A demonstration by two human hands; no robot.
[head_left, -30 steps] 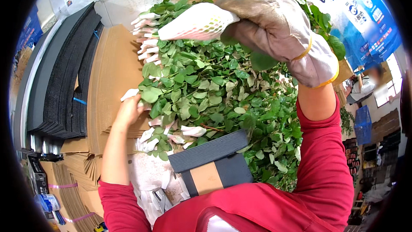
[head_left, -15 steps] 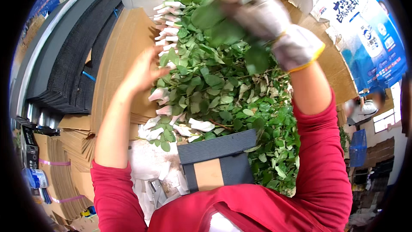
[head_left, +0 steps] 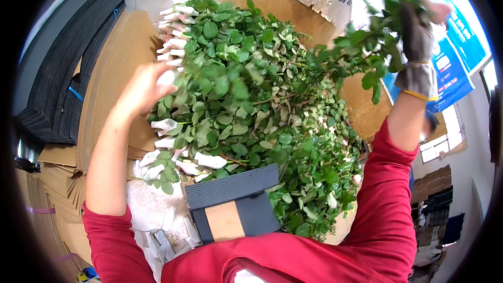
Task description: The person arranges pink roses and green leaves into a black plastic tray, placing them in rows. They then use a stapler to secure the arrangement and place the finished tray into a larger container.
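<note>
A thick pile of leafy rose stems (head_left: 293,141) lies before me, with a row of white-wrapped rose heads (head_left: 175,30) along its left edge. My left hand (head_left: 140,90), bare, is at that edge, its thumb and fingers closed around one white-wrapped rose head (head_left: 167,77). Foliage just right of it is blurred by motion. Raised at the far right, my right hand (head_left: 423,34) wears a grey-white glove with bare fingertips. It grips a bunch of leafy rose stems (head_left: 385,36) that trails left toward the pile.
A dark corrugated board piece with a tan strip (head_left: 224,221) lies close to my body. Left of it sits a metal stapler-like tool (head_left: 161,243) among white paper pieces. Stacked black boards (head_left: 68,68) and brown cardboard sheets (head_left: 112,73) stand at the left.
My right hand has swung right from above the pile, carrying the leafy stems. My left hand has gone from loosely spread fingers to closing on a wrapped head. The view has shifted right.
</note>
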